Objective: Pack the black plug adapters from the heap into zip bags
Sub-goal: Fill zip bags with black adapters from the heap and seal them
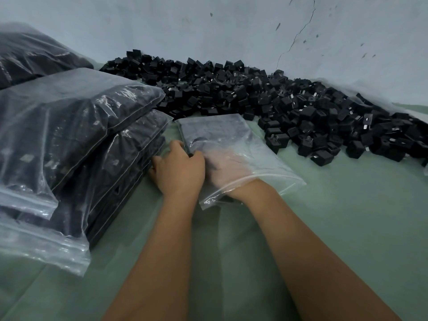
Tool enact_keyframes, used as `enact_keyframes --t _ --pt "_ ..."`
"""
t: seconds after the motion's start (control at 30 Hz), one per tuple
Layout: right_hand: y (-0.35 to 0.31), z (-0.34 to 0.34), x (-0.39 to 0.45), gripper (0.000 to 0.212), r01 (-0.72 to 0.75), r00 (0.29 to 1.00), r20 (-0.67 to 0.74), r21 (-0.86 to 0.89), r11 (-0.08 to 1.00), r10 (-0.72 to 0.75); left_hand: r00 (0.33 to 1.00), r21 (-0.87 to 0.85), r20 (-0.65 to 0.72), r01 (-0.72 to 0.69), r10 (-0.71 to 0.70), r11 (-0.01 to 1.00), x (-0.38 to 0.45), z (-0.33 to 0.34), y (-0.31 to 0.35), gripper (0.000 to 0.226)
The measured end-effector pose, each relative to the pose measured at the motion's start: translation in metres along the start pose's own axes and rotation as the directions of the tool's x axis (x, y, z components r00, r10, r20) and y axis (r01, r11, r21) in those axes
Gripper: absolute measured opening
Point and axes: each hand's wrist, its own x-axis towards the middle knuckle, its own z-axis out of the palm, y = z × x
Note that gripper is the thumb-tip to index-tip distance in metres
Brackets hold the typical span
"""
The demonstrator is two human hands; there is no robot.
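Note:
A clear zip bag (268,167) lies flat on the green surface in front of me, its far half dark with black plug adapters. My right hand (228,166) is inside the bag up to the wrist, seen through the plastic; what its fingers hold is blurred. At the bag's left edge my left hand (178,169) rests, its fingers pinching the plastic. The heap of loose black plug adapters (266,98) spreads along the wall from the middle to the far right.
Filled zip bags (76,126) are stacked high on the left, close to my left hand. Another filled bag (30,54) lies behind them. A cracked pale wall (231,26) bounds the back. The green surface (347,228) stretches out to the right of my arms.

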Motion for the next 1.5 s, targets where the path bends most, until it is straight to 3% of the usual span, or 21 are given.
enact_keyframes --t 0.1,0.2,0.27,0.33,0.4,0.47,0.53,0.6,0.67,0.73,0.83,0.9,1.0,1.1,1.2,1.3,1.37,1.47,1.5 --pt "-0.009 -0.008 -0.015 0.022 0.008 1.000 -0.026 -0.141 0.990 -0.012 0.999 0.023 -0.002 -0.039 0.039 0.999 0.003 0.001 -0.003 0.037" --pt "-0.006 -0.017 -0.044 0.016 -0.010 0.999 -0.033 -0.154 0.988 0.005 0.998 0.040 -0.015 -0.055 0.055 0.998 0.003 0.001 -0.003 0.038" --pt "-0.005 -0.023 -0.062 0.021 0.062 0.963 -0.241 -0.232 0.971 -0.119 0.998 0.058 -0.021 -0.062 0.063 0.996 0.003 0.000 -0.003 0.041" --pt "-0.006 -0.031 -0.069 0.021 0.154 0.796 -0.534 -0.275 0.949 -0.284 0.997 0.058 -0.026 -0.067 0.069 0.996 0.002 0.000 -0.004 0.043" --pt "-0.005 -0.041 -0.069 0.016 0.191 0.620 -0.705 -0.291 0.938 -0.345 0.996 0.059 -0.031 -0.077 0.079 0.995 0.002 -0.001 -0.004 0.045" --pt "0.007 -0.049 -0.070 0.016 0.127 0.525 -0.808 -0.238 0.963 -0.269 0.995 0.079 -0.029 -0.090 0.092 0.993 0.003 -0.003 -0.004 0.047" --pt "0.029 -0.056 -0.077 0.020 -0.027 0.482 -0.876 -0.050 0.998 -0.030 0.990 0.084 -0.043 -0.127 0.131 0.988 0.003 -0.004 -0.005 0.045" --pt "0.055 -0.064 -0.085 0.025 -0.234 0.453 -0.852 0.171 0.957 0.263 0.968 0.012 -0.065 -0.241 0.241 0.970 0.002 -0.004 -0.004 0.037" --pt "0.081 -0.070 -0.091 0.034 -0.451 0.448 -0.749 0.284 0.847 0.489 0.921 -0.181 -0.042 -0.387 0.386 0.904 -0.002 -0.001 0.000 0.034" --pt "0.093 -0.072 -0.095 0.041 -0.610 0.471 -0.621 0.284 0.740 0.627 0.867 -0.328 0.031 -0.461 0.497 0.824 -0.008 0.001 0.004 0.039" --pt "0.094 -0.068 -0.096 0.051 -0.733 0.564 -0.404 0.156 0.662 0.720 0.799 -0.288 0.145 -0.530 0.583 0.798 -0.013 0.008 0.002 0.034" --pt "0.096 -0.065 -0.094 0.054 -0.750 0.601 -0.345 0.071 0.658 0.721 0.783 -0.262 0.213 -0.530 0.584 0.806 -0.013 0.011 -0.001 0.027" --pt "0.097 -0.065 -0.094 0.050 -0.745 0.590 -0.392 0.072 0.663 0.705 0.772 -0.244 0.302 -0.505 0.560 0.828 -0.013 0.010 -0.001 0.023" --pt "0.098 -0.063 -0.094 0.039 -0.710 0.564 -0.493 0.120 0.694 0.663 0.735 -0.196 0.291 -0.580 0.612 0.790 -0.019 0.006 0.004 0.008" --pt "0.097 -0.063 -0.093 0.025 -0.661 0.550 -0.547 0.177 0.729 0.631 0.688 -0.267 0.276 -0.616 0.671 0.741 -0.028 0.001 0.011 0.036" --pt "0.096 -0.061 -0.094 0.017 -0.639 0.553 -0.568 0.180 0.748 0.609 0.605 -0.232 0.452 -0.630 0.655 0.741 -0.033 0.001 0.013 0.052" --pt "0.096 -0.060 -0.095 0.015 -0.639 0.538 -0.582 0.190 0.745 0.610 0.576 -0.202 0.506 -0.645 0.642 0.737 -0.033 0.003 0.012 0.040" --pt "0.099 -0.060 -0.095 0.012 -0.650 0.511 -0.602 0.196 0.734 0.613 0.606 -0.257 0.471 -0.601 0.641 0.757 -0.030 0.005 0.011 0.003" --pt "0.100 -0.061 -0.095 0.011 -0.655 0.499 -0.608 0.202 0.728 0.618 0.611 -0.272 0.463 -0.591 0.642 0.759 -0.030 0.005 0.011 0.006"
